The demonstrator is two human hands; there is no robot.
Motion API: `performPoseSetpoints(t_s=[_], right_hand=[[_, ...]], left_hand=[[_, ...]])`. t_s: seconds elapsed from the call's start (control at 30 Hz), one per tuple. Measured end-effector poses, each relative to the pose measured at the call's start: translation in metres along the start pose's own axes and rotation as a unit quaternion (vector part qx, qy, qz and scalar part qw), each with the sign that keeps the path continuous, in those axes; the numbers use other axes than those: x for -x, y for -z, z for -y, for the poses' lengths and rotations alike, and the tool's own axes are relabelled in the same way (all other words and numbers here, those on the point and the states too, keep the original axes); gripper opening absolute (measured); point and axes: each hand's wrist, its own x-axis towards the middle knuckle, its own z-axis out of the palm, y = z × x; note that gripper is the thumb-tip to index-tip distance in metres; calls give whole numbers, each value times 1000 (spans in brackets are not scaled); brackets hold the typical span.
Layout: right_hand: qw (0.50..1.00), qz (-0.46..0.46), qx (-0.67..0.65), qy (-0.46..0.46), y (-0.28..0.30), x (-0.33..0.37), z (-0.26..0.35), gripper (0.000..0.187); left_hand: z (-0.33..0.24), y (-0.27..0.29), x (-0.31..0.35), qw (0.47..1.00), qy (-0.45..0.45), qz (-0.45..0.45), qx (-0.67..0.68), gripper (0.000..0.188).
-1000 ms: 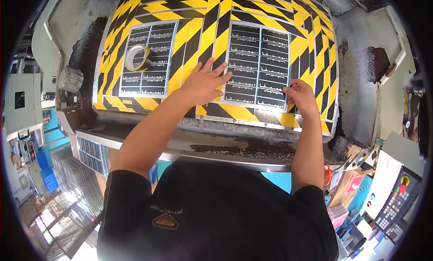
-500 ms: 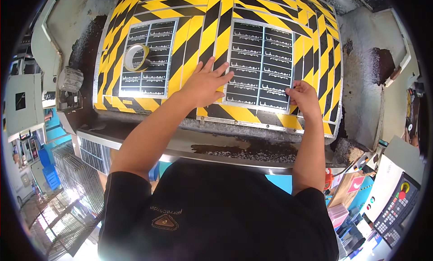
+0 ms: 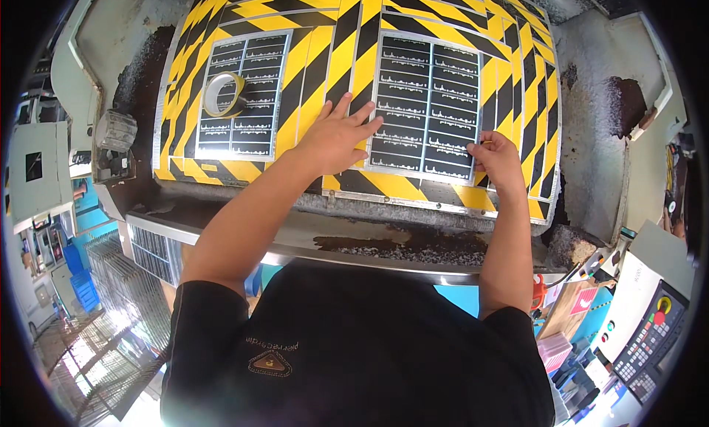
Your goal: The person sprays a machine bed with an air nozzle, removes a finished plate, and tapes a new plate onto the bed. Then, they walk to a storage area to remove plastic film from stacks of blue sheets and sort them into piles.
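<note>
A black rectangular panel with rows of white markings (image 3: 402, 95) lies on a bed covered in yellow-and-black striped tape (image 3: 310, 80). My left hand (image 3: 336, 138) is flat with fingers spread, its fingertips at the panel's left edge. At the panel's lower right edge, the thumb and fingers of my right hand (image 3: 498, 160) are pinched together on the rim. A similar black panel (image 3: 257, 58) lies further left, and a roll of tape (image 3: 240, 101) rests on top of it.
Below the bed runs a dirty trough (image 3: 399, 239) with a metal front edge. Grey machine walls (image 3: 594, 124) rise at both sides. A control panel with buttons (image 3: 642, 342) stands at the lower right, and wire racks (image 3: 122, 294) at the lower left.
</note>
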Motion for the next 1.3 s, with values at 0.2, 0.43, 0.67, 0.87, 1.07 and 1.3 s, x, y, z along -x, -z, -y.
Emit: performPoseSetpoints(t_s=[0.2,0.43,0.67,0.87,1.07,1.3], right_hand=[[1000,-9,5,-2,-1,0,-1,24],[1000,-13,14,-3,-2,-1,-4,27],[1000,-13,16,1,-1,-1,-3,24],[1000,-14,21,-1,-4,5,6,22],[1000,-12,27,-8,-4,4,5,24],[1000,-13,25,-3,-3,2,2,23]], left_hand=[[-4,4,1,1000,9,5,-13,65],[-7,6,1,1000,16,3,-15,65],[-11,9,1,1000,14,3,-19,73],[-15,14,1,1000,15,-8,-20,83],[-15,21,-10,999,8,10,-32,90],[-6,23,-24,998,-65,13,-10,106]])
